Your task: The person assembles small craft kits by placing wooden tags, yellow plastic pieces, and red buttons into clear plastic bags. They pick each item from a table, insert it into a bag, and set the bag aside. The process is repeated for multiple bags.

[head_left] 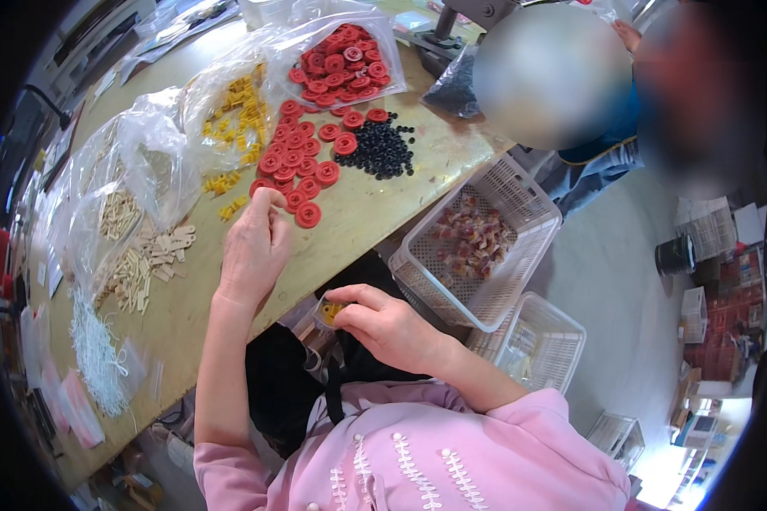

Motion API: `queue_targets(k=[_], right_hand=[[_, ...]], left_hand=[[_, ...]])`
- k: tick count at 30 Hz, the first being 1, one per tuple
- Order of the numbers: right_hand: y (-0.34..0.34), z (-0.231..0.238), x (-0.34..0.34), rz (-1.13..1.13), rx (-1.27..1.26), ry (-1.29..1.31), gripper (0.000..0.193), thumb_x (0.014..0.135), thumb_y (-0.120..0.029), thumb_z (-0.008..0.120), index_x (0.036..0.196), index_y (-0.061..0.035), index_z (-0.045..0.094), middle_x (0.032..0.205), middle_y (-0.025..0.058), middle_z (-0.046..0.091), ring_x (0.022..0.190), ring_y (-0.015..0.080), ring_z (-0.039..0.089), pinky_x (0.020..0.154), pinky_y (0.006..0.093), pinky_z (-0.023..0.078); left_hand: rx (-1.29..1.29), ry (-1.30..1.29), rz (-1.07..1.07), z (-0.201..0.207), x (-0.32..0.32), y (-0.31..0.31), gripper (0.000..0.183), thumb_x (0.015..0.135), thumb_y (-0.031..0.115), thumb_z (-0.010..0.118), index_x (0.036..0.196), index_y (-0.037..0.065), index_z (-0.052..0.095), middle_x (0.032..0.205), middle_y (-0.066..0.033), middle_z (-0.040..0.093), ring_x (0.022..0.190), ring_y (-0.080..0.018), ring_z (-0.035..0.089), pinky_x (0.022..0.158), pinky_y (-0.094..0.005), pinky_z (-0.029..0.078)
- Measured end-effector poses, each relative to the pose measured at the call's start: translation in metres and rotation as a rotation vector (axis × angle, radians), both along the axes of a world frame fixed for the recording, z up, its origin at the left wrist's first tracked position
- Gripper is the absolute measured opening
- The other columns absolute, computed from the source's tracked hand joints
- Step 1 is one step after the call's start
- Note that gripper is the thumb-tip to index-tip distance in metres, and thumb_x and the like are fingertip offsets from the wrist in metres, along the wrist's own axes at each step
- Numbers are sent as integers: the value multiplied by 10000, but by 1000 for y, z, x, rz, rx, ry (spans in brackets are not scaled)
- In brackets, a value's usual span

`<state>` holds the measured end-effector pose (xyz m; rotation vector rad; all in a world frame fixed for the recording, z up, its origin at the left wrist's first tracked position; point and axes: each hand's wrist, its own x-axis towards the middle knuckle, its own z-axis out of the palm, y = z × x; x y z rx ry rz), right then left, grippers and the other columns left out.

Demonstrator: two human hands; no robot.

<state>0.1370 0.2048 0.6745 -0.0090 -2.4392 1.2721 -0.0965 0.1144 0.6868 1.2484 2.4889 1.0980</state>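
A small-parts workshop is indicated. Loose pieces are heaped by kind on a long, worn, yellowish bench: red round plastic discs, small black rings, yellow plastic pieces, flat pale wooden pieces and thin white strings. Many are spilled from clear plastic bags. A pale perforated plastic crate, partly filled with small mixed-coloured items, is set beside the bench, with a second pale plastic crate next to it. A dark metal machine with an upright post is stood at the far end, near a co-worker in blue denim. Beyond the smooth grey floor, reddish crates are stacked.
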Motion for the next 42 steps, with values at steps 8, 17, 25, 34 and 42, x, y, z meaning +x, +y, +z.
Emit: queue_targets(k=[8, 17, 25, 34, 42], right_hand=[[9, -2, 3, -27, 28, 11, 156, 886, 8, 692, 1033, 13, 640, 1300, 220, 663, 1183, 387, 681, 971, 409, 599], [8, 4, 0, -28, 1, 32, 151, 925, -25, 683, 1058, 28, 638, 1307, 221, 646, 1185, 379, 667, 969, 393, 587], [-19, -5, -15, 78, -291, -186, 236, 924, -12, 664, 1157, 13, 639, 1368, 197, 590, 1219, 324, 644, 977, 348, 574], [-38, 10, -17, 118, -245, -83, 219, 972, -53, 622, 1175, 30, 616, 1270, 182, 615, 1078, 302, 662, 896, 356, 581], [-48, 4, -24, 240, -187, 34, 157, 946, 22, 676, 1090, 28, 612, 1254, 180, 592, 1067, 276, 678, 878, 342, 600]], left_hand=[[20, 270, -100, -6, 17, 16, 306, 907, 168, 809, 1145, 87, 633, 987, -136, 702, 898, -323, 713, 785, -427, 567], [120, -456, -130, 27, 50, -26, 212, 846, 3, 802, 913, 20, 602, 765, 40, 556, 725, -43, 497, 621, -227, 422], [240, -576, -74, 23, 58, -84, 151, 879, -51, 751, 879, 16, 616, 787, 45, 565, 689, -29, 475, 607, -218, 381], [274, -448, -154, 7, 60, -105, 99, 1001, -24, 581, 1075, 9, 638, 728, 41, 494, 660, -27, 416, 573, -202, 317], [474, -321, -146, -6, 88, -111, 333, 1159, 181, 432, 1439, 28, 528, 973, -29, 555, 857, -110, 489, 778, -263, 410]])
